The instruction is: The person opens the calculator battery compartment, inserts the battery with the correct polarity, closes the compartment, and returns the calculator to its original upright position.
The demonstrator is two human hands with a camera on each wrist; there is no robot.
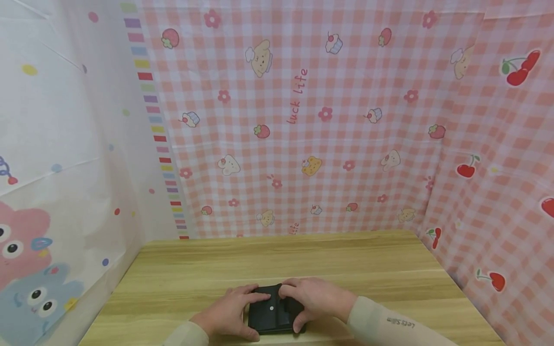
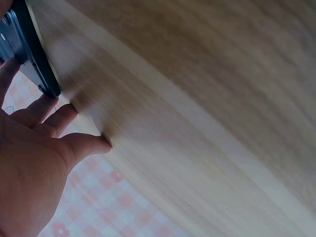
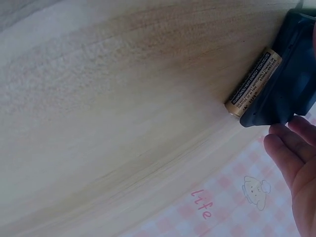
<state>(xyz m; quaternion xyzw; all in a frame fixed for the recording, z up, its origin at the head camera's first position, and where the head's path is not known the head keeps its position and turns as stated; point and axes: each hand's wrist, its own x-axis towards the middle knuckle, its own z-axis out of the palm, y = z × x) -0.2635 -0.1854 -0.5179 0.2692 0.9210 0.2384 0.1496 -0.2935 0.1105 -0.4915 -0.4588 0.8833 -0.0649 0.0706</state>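
Observation:
A flat black device [image 1: 262, 316] with a small light round spot lies on the wooden table near its front edge. My left hand [image 1: 229, 310] holds it from the left, with the thumb by the near corner and a finger reaching over the top. From the right, my right hand [image 1: 320, 299] grips it, fingers bent at the far side and thumb at the near right corner. In the right wrist view a gold and black cylindrical battery [image 3: 254, 83] lies along the device's edge; the right hand hides it in the head view. The device's exact kind does not show.
The wood-grain table [image 1: 277, 257] reaches back to a pink checked cloth [image 1: 281, 144] hanging behind it. Another cloth with cherries [image 1: 497, 192] hangs at the right, and a white cartoon-print cloth [image 1: 86, 158] at the left.

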